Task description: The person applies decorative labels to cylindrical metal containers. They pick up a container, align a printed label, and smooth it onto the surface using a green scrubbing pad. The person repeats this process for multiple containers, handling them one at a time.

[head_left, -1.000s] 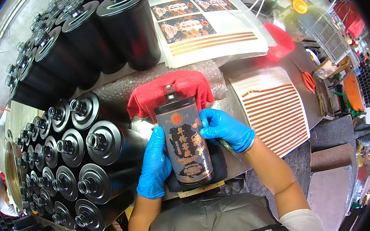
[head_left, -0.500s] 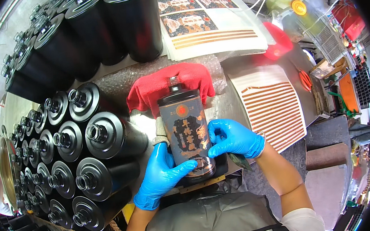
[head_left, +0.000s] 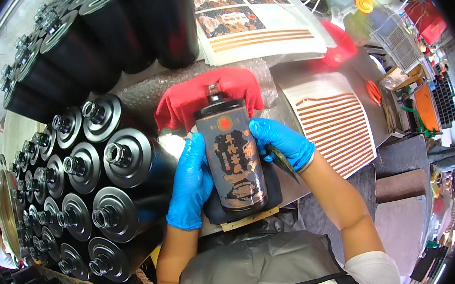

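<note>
A black bottle (head_left: 233, 158) with a decal of orange and bronze figures lies tilted before me, its clear glass neck pointing away. My left hand (head_left: 191, 178), in a blue glove, grips its left side. On the opposite side, the blue-gloved right hand (head_left: 282, 141) holds the bottle near its shoulder. A dark green, pointed strip (head_left: 281, 163) sticks out from under the right palm; its kind I cannot make out. Beneath the bottle is a dark pad (head_left: 274, 189). The neck rests against a folded red cloth (head_left: 179, 100).
Several plain black bottles (head_left: 128, 154) crowd the left, with more standing upright (head_left: 164, 27) at the back. A sheet of thin brown strips (head_left: 336, 131) lies to the right, printed decal sheets (head_left: 262, 48) behind. Orange-handled scissors (head_left: 373, 92) lie farther right.
Both hands have moved up along the bottle from its lower end, now holding it by its two sides. The left thumb has come off its front. The bottle has shifted slightly.
</note>
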The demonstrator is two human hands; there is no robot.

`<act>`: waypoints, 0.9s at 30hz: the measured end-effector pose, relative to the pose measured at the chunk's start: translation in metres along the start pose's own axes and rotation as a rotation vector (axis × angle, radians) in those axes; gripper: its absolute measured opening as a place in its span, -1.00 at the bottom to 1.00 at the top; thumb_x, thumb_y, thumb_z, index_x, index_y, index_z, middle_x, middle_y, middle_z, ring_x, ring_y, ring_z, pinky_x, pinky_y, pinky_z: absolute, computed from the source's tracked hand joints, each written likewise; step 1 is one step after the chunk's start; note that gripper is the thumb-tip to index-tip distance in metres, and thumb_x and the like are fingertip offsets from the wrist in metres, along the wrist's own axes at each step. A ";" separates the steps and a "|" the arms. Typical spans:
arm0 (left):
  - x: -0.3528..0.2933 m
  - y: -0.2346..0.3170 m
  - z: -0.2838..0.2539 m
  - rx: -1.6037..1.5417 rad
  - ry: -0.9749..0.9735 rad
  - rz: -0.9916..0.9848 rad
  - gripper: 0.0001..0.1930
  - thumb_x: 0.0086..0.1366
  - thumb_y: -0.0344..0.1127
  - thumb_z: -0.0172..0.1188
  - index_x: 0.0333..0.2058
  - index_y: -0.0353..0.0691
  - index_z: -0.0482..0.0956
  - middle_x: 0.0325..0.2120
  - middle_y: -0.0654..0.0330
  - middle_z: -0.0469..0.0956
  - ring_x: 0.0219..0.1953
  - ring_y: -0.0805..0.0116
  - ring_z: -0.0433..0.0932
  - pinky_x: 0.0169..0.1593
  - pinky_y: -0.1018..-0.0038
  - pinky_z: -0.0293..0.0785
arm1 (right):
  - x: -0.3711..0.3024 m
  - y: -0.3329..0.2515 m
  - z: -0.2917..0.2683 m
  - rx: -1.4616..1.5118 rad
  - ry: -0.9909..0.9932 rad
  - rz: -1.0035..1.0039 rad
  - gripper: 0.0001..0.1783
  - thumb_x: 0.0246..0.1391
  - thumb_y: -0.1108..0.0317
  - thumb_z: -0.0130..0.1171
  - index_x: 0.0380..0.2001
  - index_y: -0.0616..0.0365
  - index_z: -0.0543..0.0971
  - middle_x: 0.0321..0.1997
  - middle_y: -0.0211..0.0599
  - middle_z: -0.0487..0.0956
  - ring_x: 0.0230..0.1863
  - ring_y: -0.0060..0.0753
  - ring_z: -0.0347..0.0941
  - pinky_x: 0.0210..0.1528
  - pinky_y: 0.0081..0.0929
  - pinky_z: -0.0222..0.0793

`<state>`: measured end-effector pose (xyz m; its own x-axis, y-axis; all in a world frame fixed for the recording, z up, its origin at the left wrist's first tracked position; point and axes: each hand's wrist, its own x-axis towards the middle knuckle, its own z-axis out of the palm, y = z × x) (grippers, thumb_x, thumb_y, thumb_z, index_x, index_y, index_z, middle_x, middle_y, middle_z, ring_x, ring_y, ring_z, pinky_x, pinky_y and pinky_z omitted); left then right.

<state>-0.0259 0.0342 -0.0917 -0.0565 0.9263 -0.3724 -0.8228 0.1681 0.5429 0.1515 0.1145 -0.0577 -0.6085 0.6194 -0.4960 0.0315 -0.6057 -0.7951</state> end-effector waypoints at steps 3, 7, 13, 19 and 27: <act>0.004 0.000 0.003 0.025 0.070 -0.023 -0.52 0.38 0.02 -0.15 0.06 -0.24 0.36 -0.07 0.05 0.49 -0.09 0.24 0.51 0.02 0.30 0.45 | 0.002 0.004 -0.006 0.052 -0.035 0.022 -0.63 0.10 -0.07 0.09 -0.34 0.01 0.53 -0.56 -0.57 0.40 -0.57 -0.72 0.22 -0.58 -0.73 0.12; -0.010 0.000 -0.009 0.403 -0.028 0.267 -0.58 0.41 -0.17 -0.14 0.14 -0.28 0.24 0.02 0.11 0.39 0.04 0.38 0.37 0.11 0.44 0.29 | -0.002 0.001 -0.023 -0.328 0.044 -0.150 -0.57 0.11 -0.07 0.07 -0.43 0.11 0.56 -0.52 -0.51 0.45 -0.56 -0.71 0.27 -0.54 -0.69 0.21; -0.061 -0.022 -0.040 0.831 0.031 0.424 -0.61 0.39 -0.27 -0.08 0.10 -0.37 0.29 -0.04 0.18 0.39 -0.01 0.46 0.31 0.10 0.53 0.21 | -0.044 0.034 -0.023 -0.301 -0.009 -0.145 -0.87 0.03 0.34 0.22 -0.43 0.17 0.55 -0.46 -0.49 0.49 -0.42 -0.69 0.34 -0.33 -0.68 0.30; -0.067 -0.034 -0.043 0.790 0.120 0.346 -0.57 0.37 -0.22 -0.02 0.10 -0.37 0.30 -0.15 0.26 0.41 -0.25 0.59 0.30 -0.13 0.65 0.30 | -0.040 0.052 -0.022 -0.226 -0.020 -0.233 -0.86 -0.04 0.38 0.29 -0.46 0.22 0.57 -0.45 -0.43 0.54 -0.36 -0.65 0.40 -0.18 -0.63 0.35; -0.068 -0.027 -0.033 0.723 -0.025 0.281 -0.33 0.21 -0.35 0.19 0.23 -0.33 0.09 0.06 0.16 0.35 -0.08 0.46 0.40 -0.07 0.58 0.39 | -0.043 0.045 -0.012 -0.318 -0.020 -0.188 -0.80 -0.18 0.38 0.40 -0.60 0.19 0.55 -0.56 -0.47 0.50 -0.46 -0.68 0.36 -0.33 -0.66 0.32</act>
<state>-0.0187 -0.0445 -0.1058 -0.1886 0.9726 -0.1358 -0.2051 0.0962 0.9740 0.1884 0.0665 -0.0766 -0.6428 0.6932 -0.3260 0.1605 -0.2942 -0.9422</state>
